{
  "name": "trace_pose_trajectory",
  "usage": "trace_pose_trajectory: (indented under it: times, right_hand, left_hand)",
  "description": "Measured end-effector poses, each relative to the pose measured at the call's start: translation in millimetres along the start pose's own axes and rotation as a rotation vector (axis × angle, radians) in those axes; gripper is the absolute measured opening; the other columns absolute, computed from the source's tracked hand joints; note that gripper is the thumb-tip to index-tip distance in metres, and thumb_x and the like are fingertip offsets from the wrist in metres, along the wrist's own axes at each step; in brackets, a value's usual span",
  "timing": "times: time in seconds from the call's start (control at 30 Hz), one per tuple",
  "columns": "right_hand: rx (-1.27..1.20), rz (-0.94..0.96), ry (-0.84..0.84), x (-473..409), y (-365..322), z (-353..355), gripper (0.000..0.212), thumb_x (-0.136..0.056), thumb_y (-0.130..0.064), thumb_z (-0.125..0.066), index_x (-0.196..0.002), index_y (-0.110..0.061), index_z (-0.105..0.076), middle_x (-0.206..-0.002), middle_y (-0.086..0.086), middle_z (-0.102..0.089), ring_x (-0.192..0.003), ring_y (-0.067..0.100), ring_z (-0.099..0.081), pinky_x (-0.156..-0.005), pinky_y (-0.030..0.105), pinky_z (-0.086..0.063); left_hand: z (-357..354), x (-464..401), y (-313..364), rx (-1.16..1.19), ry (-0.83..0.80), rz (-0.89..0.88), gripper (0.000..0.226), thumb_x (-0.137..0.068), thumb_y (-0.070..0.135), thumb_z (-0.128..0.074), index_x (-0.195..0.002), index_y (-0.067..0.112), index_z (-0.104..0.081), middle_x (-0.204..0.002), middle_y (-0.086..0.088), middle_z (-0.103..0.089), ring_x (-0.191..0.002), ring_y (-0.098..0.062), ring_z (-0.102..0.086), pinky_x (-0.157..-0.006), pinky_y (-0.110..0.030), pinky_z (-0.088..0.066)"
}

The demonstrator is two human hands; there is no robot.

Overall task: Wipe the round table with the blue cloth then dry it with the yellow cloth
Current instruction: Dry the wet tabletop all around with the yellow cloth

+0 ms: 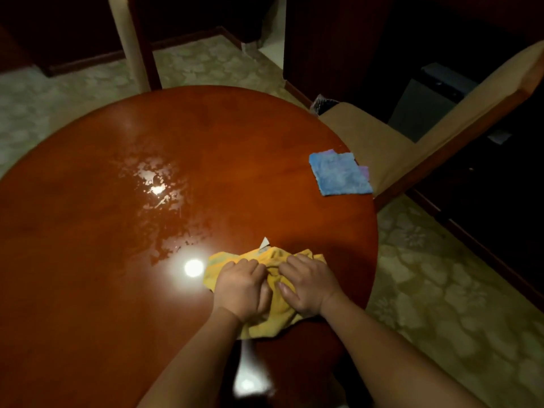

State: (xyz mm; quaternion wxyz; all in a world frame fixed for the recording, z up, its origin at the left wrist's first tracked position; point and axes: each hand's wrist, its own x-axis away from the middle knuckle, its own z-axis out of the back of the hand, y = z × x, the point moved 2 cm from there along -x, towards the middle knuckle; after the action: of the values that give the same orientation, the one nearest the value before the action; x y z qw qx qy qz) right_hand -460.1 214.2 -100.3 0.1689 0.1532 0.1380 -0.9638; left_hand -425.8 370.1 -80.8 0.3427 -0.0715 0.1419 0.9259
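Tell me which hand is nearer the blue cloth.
Right. The right hand presses the yellow cloth on the side toward the blue cloth, which lies apart at the table's far right edge. The left hand is beside it, farther away.

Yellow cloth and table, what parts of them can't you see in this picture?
Head view:
- Yellow cloth: its middle is hidden under the left hand and right hand.
- White tag on the cloth: too small to read.
- Round table: left and near sides cut off by the picture's edges; lamp glare hides some of the wet patch.
- Blue cloth: its underside is hidden, lying flat.
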Motion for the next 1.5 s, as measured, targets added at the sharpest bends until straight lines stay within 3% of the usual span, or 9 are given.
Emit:
trace_pose_trajectory:
  times: [0.1, 0.23, 0.5, 0.73, 1.07, 1.3, 1.5]
  right_hand:
    - [-0.022, -0.036, 0.016, -26, 22, -3, 0.025, -0.083, -0.040, -0.043, -0.086, -0.017, -0.051, -0.077, 0.005, -0.056, -0.070, 0.026, -0.056, -0.049, 0.030, -0.044]
    - [-0.019, -0.063, 0.033, -55, 47, -5, 0.032, -0.083, -0.040, -0.043, -0.082, -0.014, -0.060, -0.077, 0.005, -0.058, -0.069, 0.027, -0.057, -0.049, 0.030, -0.043]
    - [-0.027, -0.052, 0.059, -92, 80, -14, 0.030, -0.084, -0.038, -0.043, -0.083, -0.013, -0.060, -0.077, 0.005, -0.057, -0.069, 0.027, -0.056, -0.048, 0.030, -0.041]
    - [0.013, -0.167, 0.075, -64, 55, -8, 0.034, -0.084, -0.038, -0.041, -0.075, -0.009, -0.058, -0.071, 0.009, -0.056, -0.063, 0.030, -0.055, -0.051, 0.031, -0.041]
    - [0.084, -0.230, 0.022, 44, -17, 16, 0.032, -0.084, -0.041, -0.040, -0.077, -0.013, -0.055, -0.072, 0.005, -0.054, -0.063, 0.025, -0.054, -0.052, 0.029, -0.042]
    - [0.150, -0.141, -0.043, 73, -31, 31, 0.032, -0.084, -0.041, -0.037, -0.080, -0.018, -0.058, -0.070, 0.000, -0.056, -0.057, 0.019, -0.056, -0.042, 0.024, -0.040]
    - [0.051, -0.024, -0.047, 60, -12, 23, 0.025, -0.084, -0.039, -0.041, -0.086, -0.018, -0.054, -0.077, 0.003, -0.058, -0.063, 0.022, -0.057, -0.044, 0.026, -0.042]
  left_hand:
    - [-5, -36, -12, 0.004, 0.015, -0.004, 0.020, -0.071, 0.028, -0.044, -0.061, 0.012, -0.052, -0.056, -0.005, -0.048, -0.050, -0.028, -0.047, -0.049, -0.034, -0.033]
    - [-11, -74, -25, -0.006, 0.010, -0.002, 0.021, -0.071, 0.027, -0.044, -0.061, 0.011, -0.053, -0.056, -0.006, -0.048, -0.049, -0.028, -0.046, -0.049, -0.033, -0.032]
    - [-21, -114, -41, -0.035, 0.065, 0.041, 0.021, -0.073, 0.025, -0.043, -0.062, 0.010, -0.053, -0.056, -0.006, -0.048, -0.050, -0.028, -0.046, -0.051, -0.033, -0.029]
    - [-16, -85, -22, -0.105, 0.027, 0.096, 0.025, -0.077, 0.025, -0.039, -0.059, 0.011, -0.049, -0.054, -0.006, -0.050, -0.047, -0.027, -0.046, -0.053, -0.029, -0.023]
    - [-1, 11, 35, -0.038, -0.050, -0.057, 0.024, -0.074, 0.028, -0.041, -0.059, 0.012, -0.050, -0.054, -0.006, -0.050, -0.047, -0.028, -0.048, -0.048, -0.031, -0.034]
    - [3, 36, 53, -0.027, -0.100, -0.120, 0.025, -0.074, 0.030, -0.042, -0.059, 0.012, -0.051, -0.054, -0.005, -0.050, -0.046, -0.028, -0.049, -0.047, -0.031, -0.036]
    - [-5, 20, 44, 0.064, -0.080, -0.140, 0.024, -0.071, 0.032, -0.045, -0.060, 0.013, -0.054, -0.056, -0.005, -0.051, -0.047, -0.027, -0.047, -0.048, -0.030, -0.033]
